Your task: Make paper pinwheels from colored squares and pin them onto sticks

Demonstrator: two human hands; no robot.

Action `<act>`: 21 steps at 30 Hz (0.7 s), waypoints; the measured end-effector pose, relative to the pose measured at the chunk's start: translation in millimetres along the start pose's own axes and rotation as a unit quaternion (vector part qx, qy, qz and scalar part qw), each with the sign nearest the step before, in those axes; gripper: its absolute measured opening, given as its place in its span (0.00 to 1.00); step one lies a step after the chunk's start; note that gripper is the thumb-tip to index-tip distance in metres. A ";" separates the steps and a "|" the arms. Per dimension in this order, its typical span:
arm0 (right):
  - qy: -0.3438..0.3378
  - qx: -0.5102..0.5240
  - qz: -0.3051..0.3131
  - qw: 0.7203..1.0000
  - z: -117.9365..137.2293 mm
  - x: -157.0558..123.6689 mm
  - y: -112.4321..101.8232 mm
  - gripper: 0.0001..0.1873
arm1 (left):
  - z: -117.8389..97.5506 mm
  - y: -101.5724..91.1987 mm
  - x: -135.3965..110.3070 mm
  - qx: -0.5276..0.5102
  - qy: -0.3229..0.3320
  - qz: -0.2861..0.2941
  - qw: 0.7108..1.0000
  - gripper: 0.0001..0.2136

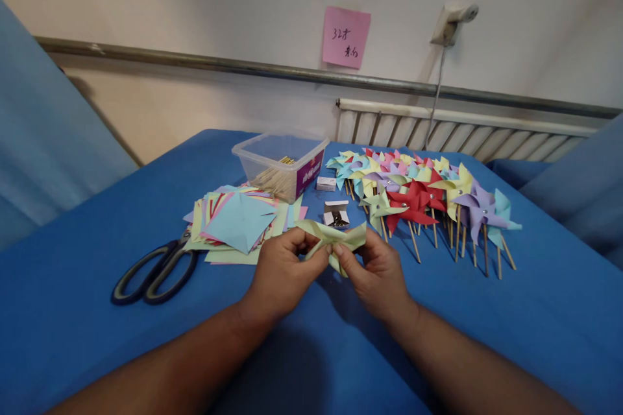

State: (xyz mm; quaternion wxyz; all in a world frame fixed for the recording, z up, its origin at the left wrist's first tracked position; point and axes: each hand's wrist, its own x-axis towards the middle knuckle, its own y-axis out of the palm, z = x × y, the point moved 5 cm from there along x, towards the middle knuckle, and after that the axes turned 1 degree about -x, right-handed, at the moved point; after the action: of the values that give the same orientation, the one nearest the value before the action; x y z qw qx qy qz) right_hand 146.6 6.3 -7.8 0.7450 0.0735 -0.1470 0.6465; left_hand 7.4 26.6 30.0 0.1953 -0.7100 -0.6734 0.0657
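Observation:
Between my two hands is a pale green paper pinwheel (pixel 354 236), its corners folded in toward the middle. My left hand (pixel 285 267) pinches it from the left, thumb pressed at the centre. From the right, my right hand (pixel 379 272) grips it too, its thumb tip meeting the left one. The fingers behind the paper are partly hidden. Just beyond the hands stands a small open box (pixel 335 215) with dark metal pins in it. A closed small white box (pixel 326 184) lies behind that one.
Scissors (pixel 154 272) lie at left by a stack of coloured paper squares (pixel 238 220). A clear plastic tub (pixel 257 154) holds thin wooden sticks (pixel 277 178). Finished pinwheels (pixel 413 201) on sticks cover the right side of the blue table (pixel 97 220). A radiator (pixel 467 126) stands behind.

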 end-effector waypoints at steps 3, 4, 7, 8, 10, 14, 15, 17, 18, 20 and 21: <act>0.003 0.008 -0.001 1.000 0.3 0.3 -0.1 0.08 | 0.8 0.3 0.4 -0.005 -0.008 0.002 1.000 0.06; 0.006 0.013 0.000 1.000 0.1 0.4 0.0 0.08 | 1.1 0.2 0.5 -0.008 -0.010 0.002 1.000 0.06; 0.014 0.033 0.011 0.999 -0.1 0.8 0.5 0.09 | 1.5 1.0 0.5 -0.017 -0.014 0.015 1.000 0.06; 0.016 0.039 0.015 0.999 0.1 1.1 0.6 0.10 | 1.4 1.5 0.3 -0.019 -0.014 0.023 0.999 0.06; 0.022 0.052 0.022 0.998 0.5 1.7 0.7 0.10 | 1.3 2.4 -0.4 -0.023 -0.013 0.032 0.999 0.06; 0.029 0.070 0.026 0.997 1.8 2.9 0.1 0.08 | 1.4 2.0 -1.0 -0.029 -0.019 0.023 0.999 0.06; 0.030 0.069 0.025 0.997 2.0 3.0 -0.2 0.07 | 1.4 2.0 -1.1 -0.030 -0.020 0.019 0.999 0.06; 0.030 0.061 0.024 0.997 2.3 2.8 -0.5 0.06 | 1.5 2.0 -1.1 -0.026 -0.022 0.015 0.999 0.07; 0.029 0.056 0.023 0.998 2.4 2.6 -0.7 0.05 | 1.6 2.1 -1.0 -0.024 -0.022 0.013 0.999 0.07; 0.028 0.047 0.019 0.998 2.5 2.1 -1.0 0.05 | 1.7 2.5 -0.9 -0.021 -0.022 0.013 0.999 0.07; 0.028 0.045 0.017 0.998 2.5 2.0 -1.2 0.05 | 1.6 2.6 -0.9 -0.019 -0.021 0.012 1.000 0.07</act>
State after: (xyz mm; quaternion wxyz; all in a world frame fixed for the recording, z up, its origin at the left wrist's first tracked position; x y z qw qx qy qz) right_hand 147.6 7.3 -4.7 0.7333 0.0862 -0.0985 0.6672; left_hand 9.1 26.0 27.4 0.1663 -0.7203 -0.6697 0.0702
